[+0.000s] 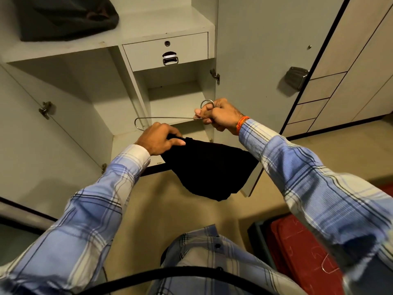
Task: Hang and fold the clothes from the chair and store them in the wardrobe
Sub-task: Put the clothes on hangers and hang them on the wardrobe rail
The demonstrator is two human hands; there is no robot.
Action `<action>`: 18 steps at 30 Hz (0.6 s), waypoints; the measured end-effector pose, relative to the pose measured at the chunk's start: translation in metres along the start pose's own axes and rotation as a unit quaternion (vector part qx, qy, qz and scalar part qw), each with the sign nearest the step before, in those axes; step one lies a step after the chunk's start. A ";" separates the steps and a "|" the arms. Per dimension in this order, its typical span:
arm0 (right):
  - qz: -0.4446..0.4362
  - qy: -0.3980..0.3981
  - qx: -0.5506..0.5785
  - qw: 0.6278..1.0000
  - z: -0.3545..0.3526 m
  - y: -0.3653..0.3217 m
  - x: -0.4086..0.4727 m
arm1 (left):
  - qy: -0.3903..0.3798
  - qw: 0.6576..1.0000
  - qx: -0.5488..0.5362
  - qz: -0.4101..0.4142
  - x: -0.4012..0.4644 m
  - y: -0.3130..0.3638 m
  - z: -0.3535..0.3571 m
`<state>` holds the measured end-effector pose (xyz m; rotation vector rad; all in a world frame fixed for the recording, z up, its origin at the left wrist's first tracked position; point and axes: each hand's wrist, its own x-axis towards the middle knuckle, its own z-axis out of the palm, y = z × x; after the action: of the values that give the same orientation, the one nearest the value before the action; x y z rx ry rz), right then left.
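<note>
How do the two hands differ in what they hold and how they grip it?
The right hand is curled round the neck and hook of a metal hanger; the left hand pinches the top edge of a black garment. The right hand is higher and nearer the open wardrobe; the left hand sits lower, under the hanger's bar. The right wrist wears an orange band; the left wrist shows none. Both come out of blue checked sleeves.

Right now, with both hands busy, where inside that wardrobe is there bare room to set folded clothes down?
The small shelf under the drawer is bare. The tall left compartment shows bare walls. The top shelf is free to the right of the dark bag. It is crowded in front, where the right hand holds the wire hanger and the left hand grips the black garment.
</note>
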<state>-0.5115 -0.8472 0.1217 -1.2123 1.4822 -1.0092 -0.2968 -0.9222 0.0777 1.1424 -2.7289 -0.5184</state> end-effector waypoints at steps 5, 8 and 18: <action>0.013 -0.012 0.003 1.000 0.000 -0.001 -0.002 | 0.136 0.987 -0.087 -0.021 -0.005 0.006 0.011; 0.010 -0.022 0.014 1.000 -0.001 -0.004 -0.004 | 0.283 0.953 -0.096 -0.045 -0.006 0.020 0.020; 0.004 -0.015 0.010 1.000 0.004 -0.001 -0.008 | 0.134 0.981 0.103 -0.099 0.013 0.024 0.008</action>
<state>-0.5066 -0.8400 0.1234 -1.2028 1.4493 -0.9942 -0.3238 -0.9133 0.0787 1.4279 -2.4924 -0.0917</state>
